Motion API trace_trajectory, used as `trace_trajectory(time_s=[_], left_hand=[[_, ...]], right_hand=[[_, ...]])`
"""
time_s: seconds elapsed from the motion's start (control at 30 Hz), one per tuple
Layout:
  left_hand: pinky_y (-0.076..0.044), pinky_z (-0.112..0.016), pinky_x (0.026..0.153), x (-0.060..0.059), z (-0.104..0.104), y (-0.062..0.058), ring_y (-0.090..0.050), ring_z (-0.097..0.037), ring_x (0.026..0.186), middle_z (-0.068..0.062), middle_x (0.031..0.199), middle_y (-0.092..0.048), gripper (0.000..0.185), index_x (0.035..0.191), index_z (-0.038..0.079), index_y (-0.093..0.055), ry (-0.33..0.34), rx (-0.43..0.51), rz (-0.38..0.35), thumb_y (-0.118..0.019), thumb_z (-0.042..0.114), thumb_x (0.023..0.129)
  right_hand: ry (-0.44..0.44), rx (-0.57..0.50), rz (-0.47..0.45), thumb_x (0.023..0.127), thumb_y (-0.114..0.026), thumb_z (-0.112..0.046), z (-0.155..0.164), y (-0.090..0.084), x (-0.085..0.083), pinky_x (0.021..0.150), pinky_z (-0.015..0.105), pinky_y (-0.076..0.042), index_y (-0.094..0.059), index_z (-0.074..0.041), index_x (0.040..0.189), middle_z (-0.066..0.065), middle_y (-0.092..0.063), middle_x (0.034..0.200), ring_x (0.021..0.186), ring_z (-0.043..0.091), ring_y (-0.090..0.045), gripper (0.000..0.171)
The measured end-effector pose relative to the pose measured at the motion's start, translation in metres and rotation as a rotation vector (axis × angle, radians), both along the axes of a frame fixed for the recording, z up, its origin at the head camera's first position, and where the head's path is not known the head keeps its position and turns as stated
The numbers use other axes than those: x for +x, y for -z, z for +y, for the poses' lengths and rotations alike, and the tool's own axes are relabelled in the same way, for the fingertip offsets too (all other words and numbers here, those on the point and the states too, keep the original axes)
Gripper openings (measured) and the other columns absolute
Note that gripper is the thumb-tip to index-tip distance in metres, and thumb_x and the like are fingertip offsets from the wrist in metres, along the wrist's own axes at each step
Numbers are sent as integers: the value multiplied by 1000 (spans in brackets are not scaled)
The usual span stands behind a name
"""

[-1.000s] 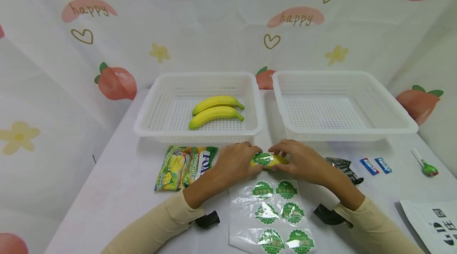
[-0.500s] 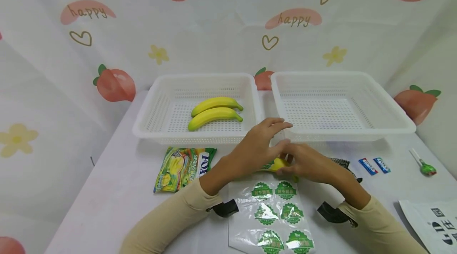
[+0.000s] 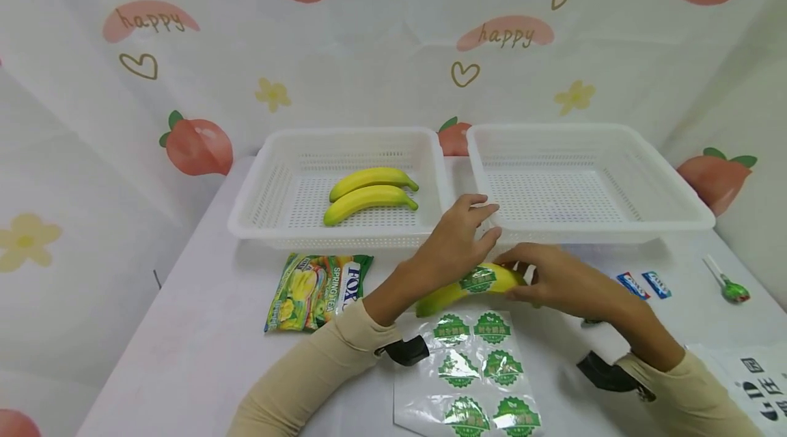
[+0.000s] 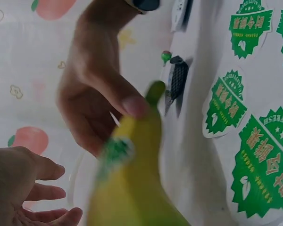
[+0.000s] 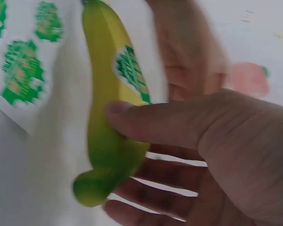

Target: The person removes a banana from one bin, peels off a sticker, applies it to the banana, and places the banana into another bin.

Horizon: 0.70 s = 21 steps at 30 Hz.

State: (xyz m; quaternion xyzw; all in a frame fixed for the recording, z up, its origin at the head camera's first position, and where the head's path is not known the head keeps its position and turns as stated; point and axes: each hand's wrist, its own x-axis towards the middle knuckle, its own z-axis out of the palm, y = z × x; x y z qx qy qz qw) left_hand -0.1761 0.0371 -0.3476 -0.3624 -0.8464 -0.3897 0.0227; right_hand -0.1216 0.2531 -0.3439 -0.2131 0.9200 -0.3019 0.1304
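Note:
Near its stem end, my right hand (image 3: 556, 280) grips a yellow banana (image 3: 445, 295) between thumb and fingers. A green-and-white sticker (image 3: 478, 279) is on the banana's side, also visible in the right wrist view. My left hand (image 3: 453, 237) hovers just behind the banana with fingers spread and loosely bent; in the left wrist view those fingers (image 4: 47, 190) hold nothing and stand apart from the fruit. Below the banana lies a sheet of green stickers (image 3: 424, 382). Two more bananas (image 3: 371, 203) rest in the left white basket (image 3: 338, 235), with no stickers visible on them.
A second white basket (image 3: 602, 227) stands at the back right. A green candy bag (image 3: 320, 290) lies left of the hands. On the right are two small blue wrapped sweets (image 3: 656, 285), a green lollipop (image 3: 734, 291) and a white printed bag (image 3: 759, 382).
My left hand has let go of the banana and moved up and right. The right hand has shifted right with the banana, whose sticker and far end now show.

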Motion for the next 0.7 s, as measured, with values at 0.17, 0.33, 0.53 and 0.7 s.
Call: trace_trajectory(time_s=[0.17, 0.33, 0.53, 0.7], left_hand=[[-49, -29, 111, 2, 6, 7, -58, -27, 136, -21, 161, -41, 47, 148, 1, -59, -25, 19, -16, -65, 21, 107], [-50, -31, 111, 4, 11, 13, -58, -29, 138, -19, 164, -34, 46, 147, 1, -59, -31, 61, -26, -66, 22, 107], [-46, -29, 114, 4, 15, 20, -50, -28, 146, -16, 163, -40, 37, 140, 3, -66, -58, 103, 26, -66, 19, 107], [-47, -29, 112, 4, 17, 24, -51, -27, 145, -18, 160, -44, 33, 135, 4, -70, -79, 134, 54, -68, 18, 106]], right_hand=[[20, 33, 99, 86, -90, -24, 33, -29, 17, 71, 27, -56, -73, -18, 125, -12, -70, 104, 89, 8, -62, 43], [107, 139, 204, 82, -93, -27, 70, -53, 24, 70, 25, -55, -73, -26, 127, -15, -69, 106, 89, 2, -60, 49], [232, 197, 237, 85, -91, -25, 100, -74, 15, 67, 23, -54, -73, -15, 131, 2, -69, 113, 92, 8, -61, 50], [304, 165, 238, 93, -84, -26, 111, -85, -6, 62, 22, -55, -66, -2, 140, 22, -68, 122, 90, 34, -68, 56]])
